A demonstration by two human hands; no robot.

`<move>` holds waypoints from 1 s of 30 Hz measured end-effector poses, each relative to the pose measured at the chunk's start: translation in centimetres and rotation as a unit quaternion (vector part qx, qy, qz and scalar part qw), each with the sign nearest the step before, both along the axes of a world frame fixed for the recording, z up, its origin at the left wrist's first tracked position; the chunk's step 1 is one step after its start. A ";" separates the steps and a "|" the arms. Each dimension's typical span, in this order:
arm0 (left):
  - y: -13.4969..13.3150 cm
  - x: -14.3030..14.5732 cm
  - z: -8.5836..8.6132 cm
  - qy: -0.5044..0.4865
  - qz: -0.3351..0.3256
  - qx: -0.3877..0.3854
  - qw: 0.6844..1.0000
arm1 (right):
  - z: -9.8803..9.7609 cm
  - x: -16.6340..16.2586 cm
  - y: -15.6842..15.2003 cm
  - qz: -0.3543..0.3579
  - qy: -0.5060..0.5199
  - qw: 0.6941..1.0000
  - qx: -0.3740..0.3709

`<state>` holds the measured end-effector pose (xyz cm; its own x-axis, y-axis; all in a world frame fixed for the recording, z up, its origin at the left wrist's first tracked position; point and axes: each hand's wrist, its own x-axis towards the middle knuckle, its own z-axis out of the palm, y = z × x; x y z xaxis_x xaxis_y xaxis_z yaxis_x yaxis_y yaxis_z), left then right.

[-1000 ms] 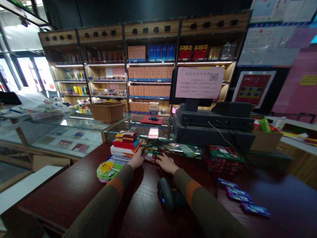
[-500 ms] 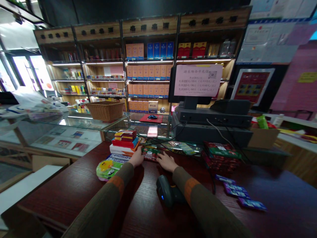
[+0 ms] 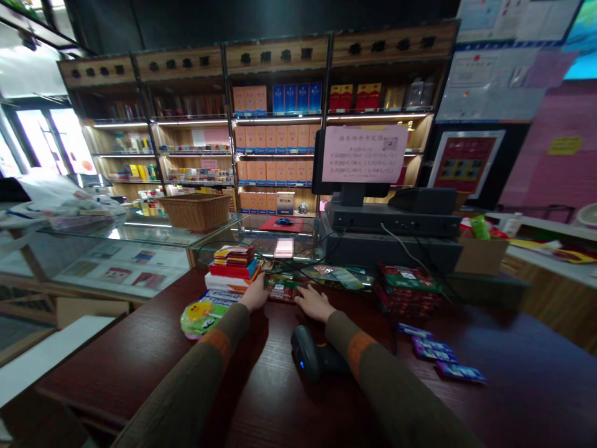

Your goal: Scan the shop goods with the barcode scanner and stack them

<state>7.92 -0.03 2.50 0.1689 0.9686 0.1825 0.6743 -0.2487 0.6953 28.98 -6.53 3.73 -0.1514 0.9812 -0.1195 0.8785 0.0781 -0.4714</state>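
Observation:
My left hand is curled round the left end of a small pile of red and green packets lying on the dark wooden counter. My right hand lies with its fingers stretched out, the tips touching the right end of the same pile. Just left of my left hand stands a stack of red, blue and white flat boxes. A round green and yellow pack lies in front of that stack. Under my right forearm sits a black barcode scanner.
A taller pile of red-green packets stands to the right, with purple wrapped bars nearer me. Behind are a black till with a screen, cables, a glass display case with a wicker basket, and stocked shelves.
Both hands stay at the ends of the packet pile. Only the view has drifted a little, so things sit slightly further left in the picture.

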 end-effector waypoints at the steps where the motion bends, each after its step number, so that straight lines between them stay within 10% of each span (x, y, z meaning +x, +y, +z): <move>1: -0.2 0.0 0.2 -0.002 -0.004 0.004 1.000 | 0.2 0.2 -0.2 0.001 0.001 1.000 0.004; 30: -6.9 13.4 6.9 -0.012 -0.203 0.045 0.978 | 4.9 15.4 -10.5 -0.123 0.034 0.949 0.290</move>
<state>21.34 -6.93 9.36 0.5318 0.8018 0.2726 0.4910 -0.5542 0.6721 44.42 -17.04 8.61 0.1030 0.8858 0.4525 0.8728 0.1377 -0.4682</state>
